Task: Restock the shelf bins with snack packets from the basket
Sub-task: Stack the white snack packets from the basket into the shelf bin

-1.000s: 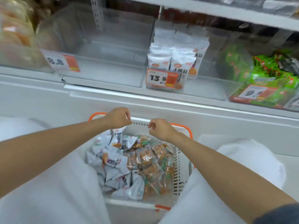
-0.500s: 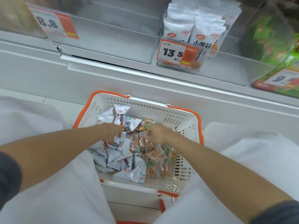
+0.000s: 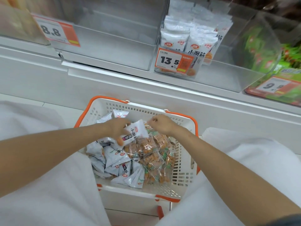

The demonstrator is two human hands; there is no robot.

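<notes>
A white basket (image 3: 184, 175) with orange handles sits between my knees, filled with several white snack packets (image 3: 114, 158) on its left and clear orange snack packets (image 3: 152, 158) on its right. My left hand (image 3: 116, 128) grips one white packet (image 3: 135, 132) and holds it just above the pile. My right hand (image 3: 162, 124) hovers over the orange packets with curled fingers; whether it pinches anything is unclear. On the shelf above, the middle clear bin (image 3: 226, 79) holds upright white packets (image 3: 189, 38) behind a 13.5 price tag.
An empty-looking clear bin (image 3: 114, 51) with an 8.8 tag (image 3: 57, 31) stands at the upper left. A bin of green packets (image 3: 273, 62) with a 9.x tag is at the right. My white-clothed knees (image 3: 48, 185) flank the basket. A white shelf ledge runs across above it.
Both hands dropped from the basket's far rim into the pile. My left hand has taken hold of a white packet and lifted it off the heap. The view tilted downward.
</notes>
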